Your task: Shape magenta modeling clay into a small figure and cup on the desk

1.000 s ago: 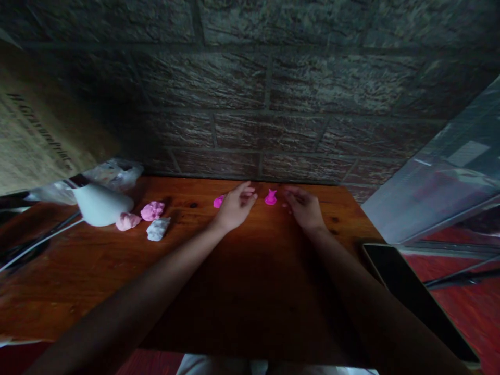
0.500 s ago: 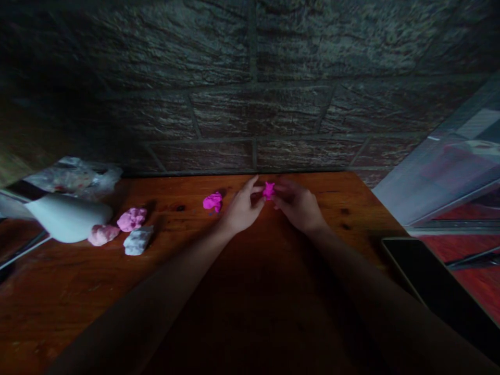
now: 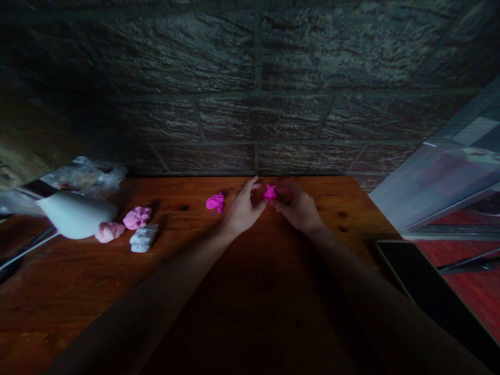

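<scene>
A small bright pink modelling clay figure [image 3: 270,192], with little points at its top, stands between my two hands near the back of the wooden table. My left hand [image 3: 244,208] is just left of it, fingers apart and thumb tip close to its base. On the other side, my right hand [image 3: 302,208] is curved with thumb and fingers parted, its fingertips blurred. Whether either thumb touches the figure I cannot tell. Beside my left hand lies an uneven bright pink clay lump [image 3: 215,202].
Two paler pink clay lumps, one nearer [image 3: 110,232] and one farther [image 3: 137,217], and a whitish lump [image 3: 144,238] lie by a white rounded object [image 3: 78,213] at left. Behind is a crumpled plastic bag [image 3: 89,174]. A dark phone [image 3: 425,286] lies right. A stone-block wall [image 3: 226,120] borders the table.
My fingers have moved apart from the figure's sides, and more of it shows. The figure looks more upright. The view has shifted slightly.
</scene>
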